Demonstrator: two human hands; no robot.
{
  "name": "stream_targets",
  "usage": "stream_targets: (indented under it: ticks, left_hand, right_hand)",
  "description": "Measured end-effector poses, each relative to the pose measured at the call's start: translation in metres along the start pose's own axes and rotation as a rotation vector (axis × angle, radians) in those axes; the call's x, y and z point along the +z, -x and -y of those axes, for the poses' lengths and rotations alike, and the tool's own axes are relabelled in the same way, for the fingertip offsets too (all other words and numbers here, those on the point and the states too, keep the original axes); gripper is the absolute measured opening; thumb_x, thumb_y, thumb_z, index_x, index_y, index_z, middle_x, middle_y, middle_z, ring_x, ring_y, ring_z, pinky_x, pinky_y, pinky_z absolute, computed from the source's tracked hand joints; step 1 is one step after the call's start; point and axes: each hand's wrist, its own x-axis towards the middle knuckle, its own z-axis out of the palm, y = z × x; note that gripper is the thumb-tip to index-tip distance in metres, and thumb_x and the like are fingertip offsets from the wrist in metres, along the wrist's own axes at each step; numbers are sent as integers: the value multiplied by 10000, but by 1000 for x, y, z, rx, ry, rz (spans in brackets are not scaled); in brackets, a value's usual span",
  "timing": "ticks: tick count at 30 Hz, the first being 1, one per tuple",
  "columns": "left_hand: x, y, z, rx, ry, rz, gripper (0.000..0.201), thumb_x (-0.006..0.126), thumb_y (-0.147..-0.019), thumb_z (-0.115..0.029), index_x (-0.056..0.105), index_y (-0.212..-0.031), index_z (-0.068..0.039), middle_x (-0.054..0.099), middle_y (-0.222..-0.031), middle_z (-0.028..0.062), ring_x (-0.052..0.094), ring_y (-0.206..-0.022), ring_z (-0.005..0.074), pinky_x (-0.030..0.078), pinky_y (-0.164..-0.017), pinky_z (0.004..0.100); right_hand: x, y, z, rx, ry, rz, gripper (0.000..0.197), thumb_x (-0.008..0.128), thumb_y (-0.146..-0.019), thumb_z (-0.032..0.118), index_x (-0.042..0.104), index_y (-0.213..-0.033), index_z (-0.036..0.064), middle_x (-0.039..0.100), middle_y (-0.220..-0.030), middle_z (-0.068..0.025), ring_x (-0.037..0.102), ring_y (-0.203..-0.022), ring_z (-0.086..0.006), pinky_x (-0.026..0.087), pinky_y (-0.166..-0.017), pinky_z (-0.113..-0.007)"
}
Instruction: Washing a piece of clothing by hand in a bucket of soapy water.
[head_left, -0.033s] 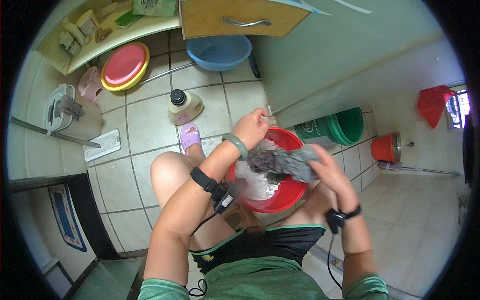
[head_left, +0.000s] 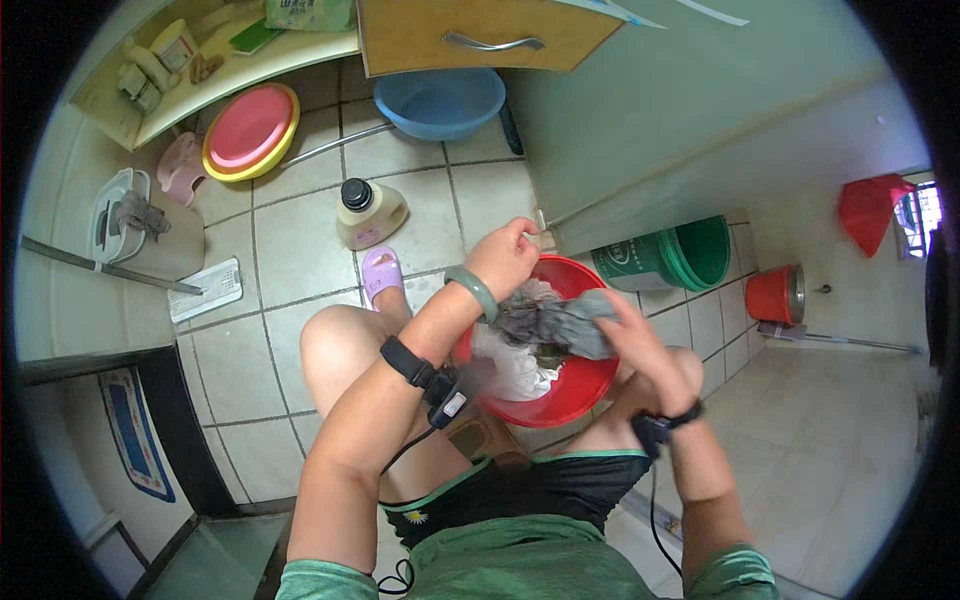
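Observation:
A wet-looking grey cloth (head_left: pixel 565 326) is stretched, bunched up, over a red basin (head_left: pixel 585 385) between my knees. My right hand (head_left: pixel 640 340) is closed round its right end, fingers on top. My left hand (head_left: pixel 505 258), with a green bangle at the wrist, is closed at the basin's far left rim; the cloth's darker left end runs in under it, and its grip is partly hidden. White cloth (head_left: pixel 515 365) lies in the basin below, with a dark greenish piece (head_left: pixel 549 356) beside it.
A beige bottle with black cap (head_left: pixel 370 215) stands on the tiles beyond my purple slipper (head_left: pixel 381 272). A blue basin (head_left: pixel 440 105) and stacked pink and yellow basins (head_left: pixel 252 130) lie farther off. A green bucket (head_left: pixel 650 262) lies right of the red basin, by the wall.
My right hand has moved a little to the left, toward my left hand, and the cloth between them is more bunched. My left hand stays in place.

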Motion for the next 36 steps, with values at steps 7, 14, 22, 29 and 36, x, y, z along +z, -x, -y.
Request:
stream_targets:
  ticks: [7,14,22,29,36]
  left_hand:
    - [6,1,6,-83,-37,87,271,523,-848,-197,509,-1062,-32,599,-806,171,589,-750,291,465,-688,355]
    - [-2,4,3,10,-62,43,288,531,-844,-188,509,-1084,-30,607,-838,160,598,-766,291,467,-693,359]
    - [17,-23,-3,50,-50,59,244,513,-839,-176,527,-1024,-19,617,-813,183,605,-781,327,472,-694,379]
    - [3,-5,1,23,-117,10,245,489,-832,-162,536,-1027,-22,615,-799,199,601,-794,344,466,-729,390]
    - [8,12,12,-17,-56,200,264,506,-846,-204,546,-1028,-17,620,-843,187,606,-819,320,464,-753,367]
  right_hand:
    - [177,-89,-163,41,889,220,532,460,-836,204,341,-1355,196,258,-1402,-219,361,-1222,-382,377,-965,-461]
    - [138,-118,-38,-69,475,311,451,384,-879,123,351,-1327,91,307,-1398,-156,313,-1279,-286,244,-1063,-414]
    - [115,-145,-172,-115,436,358,380,432,-863,89,461,-1239,41,494,-1252,-182,440,-1196,-306,350,-990,-381]
    - [-6,-18,27,-20,-297,122,373,518,-864,72,453,-1219,-20,559,-1093,-54,506,-980,-128,411,-872,-266]
    - [-57,93,133,-131,-383,-236,400,478,-801,-15,463,-1201,-18,559,-1080,-57,524,-984,-124,404,-877,-258]
